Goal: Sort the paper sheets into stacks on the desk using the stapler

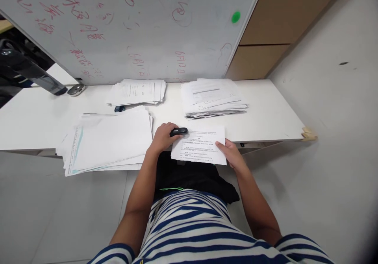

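A printed sheet of paper (201, 148) lies over the front edge of the desk, its near part sticking out above my lap. At its upper left corner my left hand (165, 136) is closed around a black stapler (179, 131), whose head rests over the sheet. My right hand (232, 152) pinches the sheet's right edge, thumb on top and fingers underneath. Whether the sheet is one page or several, I cannot tell.
On the white desk (260, 114) stand a large paper stack (112, 138) overhanging the front left, a smaller stack (137, 91) behind it, and another stack (214, 96) at back right. A whiteboard (147, 32) rises behind. A dark bottle (35, 73) and a mouse (76, 89) are far left.
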A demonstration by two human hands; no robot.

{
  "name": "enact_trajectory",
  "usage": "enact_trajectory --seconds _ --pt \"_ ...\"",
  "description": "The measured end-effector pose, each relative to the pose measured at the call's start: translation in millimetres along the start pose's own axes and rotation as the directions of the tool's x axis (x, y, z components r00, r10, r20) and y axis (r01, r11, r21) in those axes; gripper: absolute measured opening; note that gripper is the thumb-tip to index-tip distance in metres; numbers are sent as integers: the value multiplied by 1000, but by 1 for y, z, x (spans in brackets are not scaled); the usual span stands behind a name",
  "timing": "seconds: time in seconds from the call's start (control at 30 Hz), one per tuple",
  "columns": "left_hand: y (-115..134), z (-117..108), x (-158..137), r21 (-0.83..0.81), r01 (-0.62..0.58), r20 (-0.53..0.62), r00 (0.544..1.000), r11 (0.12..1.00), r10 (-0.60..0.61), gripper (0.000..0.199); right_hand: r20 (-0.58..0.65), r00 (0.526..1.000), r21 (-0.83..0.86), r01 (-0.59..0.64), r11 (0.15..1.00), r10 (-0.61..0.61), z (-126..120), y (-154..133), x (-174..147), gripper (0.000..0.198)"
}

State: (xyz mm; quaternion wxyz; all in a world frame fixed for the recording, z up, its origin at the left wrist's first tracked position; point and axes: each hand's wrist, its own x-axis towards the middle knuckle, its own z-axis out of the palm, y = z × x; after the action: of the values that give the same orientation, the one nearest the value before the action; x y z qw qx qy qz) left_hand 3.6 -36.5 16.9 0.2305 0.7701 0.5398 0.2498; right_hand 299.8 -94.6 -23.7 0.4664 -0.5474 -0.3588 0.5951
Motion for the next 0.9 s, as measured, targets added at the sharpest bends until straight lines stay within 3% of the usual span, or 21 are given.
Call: enact_trajectory --seconds 0.13,0.3,0.43,0.57,0.63,0.77,0.9 --pt "14 -19 2 -159 58 40 998 986 -52 37 6 1000 -37 14 999 -14 6 -1 7 50" --pt "35 -32 35 -148 51 -108 992 988 -68 38 -2 997 -110 80 991 -80 1 -9 10 51" --pt "44 -13 70 -53 30 -79 996 998 -34 35 -75 982 -278 146 950 -173 -5 -19 22 50" --pt "42 17 83 35 82 1 997 996 -82 42 -74 962 -343 223 912 -263 -11 -27 41 46" --pt "38 26 83 47 110 25 993 993 -112 45 7 970 -337 229 913 -241 -13 -32 48 43" --pt "35 33 81 56 154 -22 988 986 -153 46 196 977 -338 143 930 -79 -17 -48 56 37" --pt "36 38 82 88 166 -4 986 982 -167 47 224 975 -333 80 939 -3 -20 -57 59 38"
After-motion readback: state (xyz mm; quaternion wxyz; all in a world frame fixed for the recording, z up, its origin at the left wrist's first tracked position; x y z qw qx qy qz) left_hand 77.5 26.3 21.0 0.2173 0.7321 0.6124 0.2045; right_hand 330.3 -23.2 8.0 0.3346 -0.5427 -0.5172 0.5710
